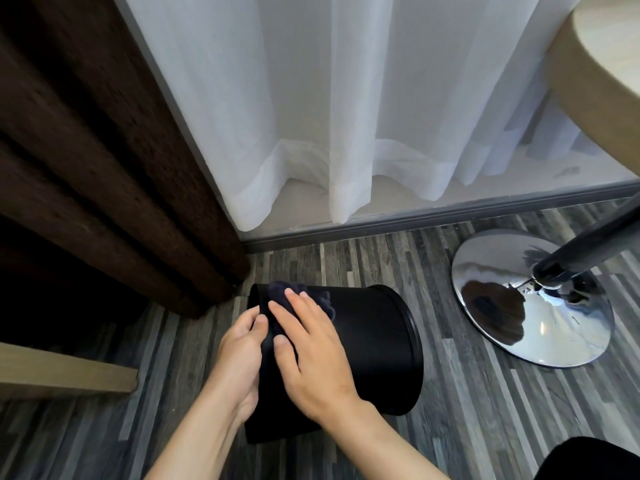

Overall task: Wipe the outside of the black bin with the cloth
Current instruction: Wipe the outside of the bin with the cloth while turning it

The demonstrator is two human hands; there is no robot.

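The black bin (374,337) lies on its side on the striped grey floor, its rimmed mouth pointing right. A dark blue cloth (322,299) is spread over the top of its wall near the base end. My right hand (308,348) lies flat on the cloth, fingers spread, pressing it against the bin. My left hand (239,362) clasps the bin's base end at the left, its thumb touching the cloth's edge. Part of the cloth is hidden under my right hand.
A dark brown curtain (104,168) hangs at the left, a sheer white curtain (346,116) behind the bin. A chrome table base (512,327) with a dark pole stands to the right. A pale wooden board (69,372) juts in at lower left.
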